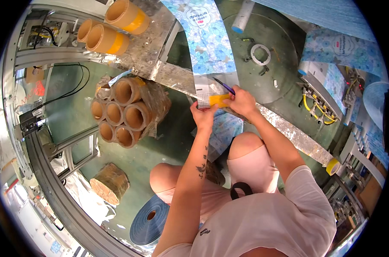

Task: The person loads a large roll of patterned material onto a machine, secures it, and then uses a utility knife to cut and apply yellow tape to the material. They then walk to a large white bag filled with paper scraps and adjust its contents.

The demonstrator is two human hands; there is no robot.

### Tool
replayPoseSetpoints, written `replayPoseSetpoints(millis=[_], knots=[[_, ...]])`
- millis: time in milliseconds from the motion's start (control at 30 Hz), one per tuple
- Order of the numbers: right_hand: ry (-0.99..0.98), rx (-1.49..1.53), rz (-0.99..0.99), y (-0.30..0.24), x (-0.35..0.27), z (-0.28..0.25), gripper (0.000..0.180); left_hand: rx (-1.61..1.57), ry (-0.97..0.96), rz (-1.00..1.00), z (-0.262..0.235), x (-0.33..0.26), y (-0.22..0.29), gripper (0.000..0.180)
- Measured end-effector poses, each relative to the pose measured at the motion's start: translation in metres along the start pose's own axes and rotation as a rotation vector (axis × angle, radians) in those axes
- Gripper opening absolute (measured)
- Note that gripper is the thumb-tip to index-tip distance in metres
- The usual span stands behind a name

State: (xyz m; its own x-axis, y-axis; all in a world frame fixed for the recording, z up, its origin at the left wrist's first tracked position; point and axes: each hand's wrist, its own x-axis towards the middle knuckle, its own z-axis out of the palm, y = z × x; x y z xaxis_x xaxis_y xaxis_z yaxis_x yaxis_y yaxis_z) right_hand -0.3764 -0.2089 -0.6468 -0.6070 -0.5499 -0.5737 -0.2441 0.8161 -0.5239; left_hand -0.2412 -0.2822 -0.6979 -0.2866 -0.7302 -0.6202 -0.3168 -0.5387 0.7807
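A strip of blue floral printed film (211, 47) runs down from the far edge to a metal beam, ending in a pale band near my hands. Across this band lies a piece of yellow tape (219, 100). My left hand (204, 115) is closed on the film's near edge, left of the tape. Between the fingers of my right hand (242, 103) is a slim dark purple pen-like tool (224, 86), pointing up and left over the film. The same hand touches the tape's right end. More printed film (224, 128) hangs below the beam.
The metal beam (288, 130) crosses in front of me, with a yellow tape roll (332, 166) at its right end. Bundled cardboard tubes (153, 105) stand at left; a blue film roll (149, 220) lies beside my knee. Film-threaded machinery (327, 85) is at right.
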Motion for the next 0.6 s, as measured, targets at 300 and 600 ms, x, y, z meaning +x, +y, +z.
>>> replayPoseSetpoints(millis=[300, 600], knots=[[0.064, 0.061, -0.042, 0.015, 0.008, 0.005, 0.026, -0.168, -0.122, -0.105, -0.018, 0.003, -0.002, 0.061], [0.072, 0.025, -0.019, 0.01, 0.01, 0.003, 0.032, -0.385, -0.238, -0.239, -0.033, 0.011, -0.003, 0.046]])
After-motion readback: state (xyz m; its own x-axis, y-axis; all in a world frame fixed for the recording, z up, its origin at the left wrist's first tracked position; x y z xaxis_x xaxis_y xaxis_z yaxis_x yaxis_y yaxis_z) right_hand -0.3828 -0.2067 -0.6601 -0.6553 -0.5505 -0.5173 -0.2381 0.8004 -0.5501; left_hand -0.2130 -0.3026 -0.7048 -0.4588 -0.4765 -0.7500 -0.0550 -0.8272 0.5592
